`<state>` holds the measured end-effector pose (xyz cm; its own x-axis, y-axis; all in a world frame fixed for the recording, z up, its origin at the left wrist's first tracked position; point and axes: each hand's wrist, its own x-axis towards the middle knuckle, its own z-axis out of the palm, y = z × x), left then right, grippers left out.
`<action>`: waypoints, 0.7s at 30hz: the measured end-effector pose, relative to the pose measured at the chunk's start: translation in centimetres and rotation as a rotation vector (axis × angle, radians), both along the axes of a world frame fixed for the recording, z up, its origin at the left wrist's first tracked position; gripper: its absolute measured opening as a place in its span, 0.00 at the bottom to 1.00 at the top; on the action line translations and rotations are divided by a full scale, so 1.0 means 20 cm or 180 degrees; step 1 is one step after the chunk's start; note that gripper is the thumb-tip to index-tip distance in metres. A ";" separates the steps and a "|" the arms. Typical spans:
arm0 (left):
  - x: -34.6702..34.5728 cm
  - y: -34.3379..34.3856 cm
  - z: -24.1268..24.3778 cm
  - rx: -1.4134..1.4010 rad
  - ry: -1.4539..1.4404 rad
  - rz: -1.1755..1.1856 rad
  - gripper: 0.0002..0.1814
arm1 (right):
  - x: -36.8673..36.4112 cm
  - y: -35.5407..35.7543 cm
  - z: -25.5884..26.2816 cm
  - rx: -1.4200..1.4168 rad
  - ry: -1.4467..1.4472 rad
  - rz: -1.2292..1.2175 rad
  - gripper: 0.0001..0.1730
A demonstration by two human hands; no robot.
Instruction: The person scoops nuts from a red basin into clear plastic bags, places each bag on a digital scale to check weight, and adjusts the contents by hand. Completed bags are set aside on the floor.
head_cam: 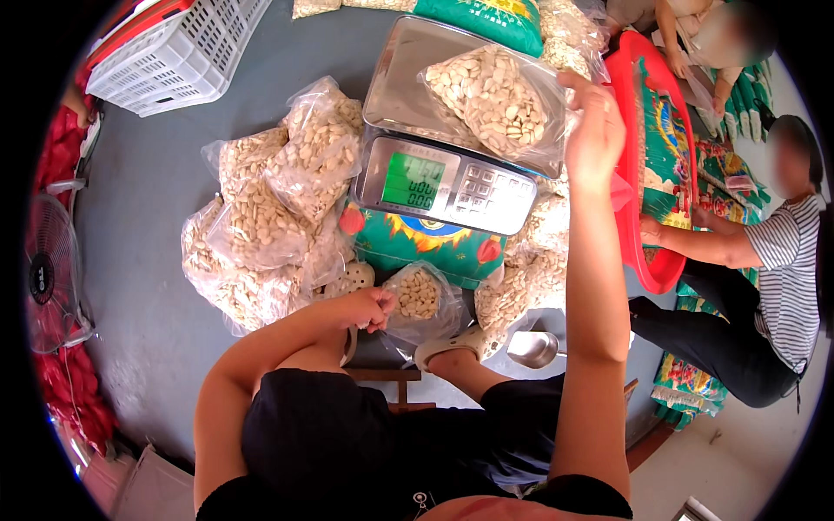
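A clear plastic bag of pale flat seeds or beans [498,101] lies on the steel pan [401,71] of a digital weighing scale [449,185]. At its right end, my right hand [594,120] has its fingers closed on the loose plastic. The scale's green display is lit and shows digits. Down by my feet stands an open plastic bag [417,294] with the same pale contents. My left hand [374,309] is curled at this bag's left rim; whether plastic is between its fingers is unclear. A green printed sack [423,244] lies under the scale's front.
Filled clear bags [273,208] are piled left of the scale, with more [521,286] on its right. A metal scoop [533,348] lies near my right foot. White crate [176,62] and fan [49,273] stand left. Two people sit right, beside a red tub [661,280].
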<state>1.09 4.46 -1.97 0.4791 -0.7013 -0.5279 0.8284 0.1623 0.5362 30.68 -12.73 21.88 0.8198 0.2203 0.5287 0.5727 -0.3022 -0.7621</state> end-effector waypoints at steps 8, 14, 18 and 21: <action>-0.04 0.02 -0.01 0.0036 0.0019 0.0009 0.11 | -0.53 -0.09 -0.09 0.0682 0.2107 0.1898 0.25; 0.00 0.01 0.05 0.0095 0.0014 0.0019 0.11 | -1.04 -0.08 -0.53 -0.2690 0.2173 0.2305 0.16; 0.00 0.02 0.05 0.0004 0.0062 0.0027 0.12 | -1.10 -0.08 -0.56 -0.4017 0.1882 0.2348 0.13; 0.01 0.02 0.06 -0.0015 0.0105 0.0019 0.12 | -1.09 -0.11 -0.57 -0.3984 0.1647 0.2451 0.13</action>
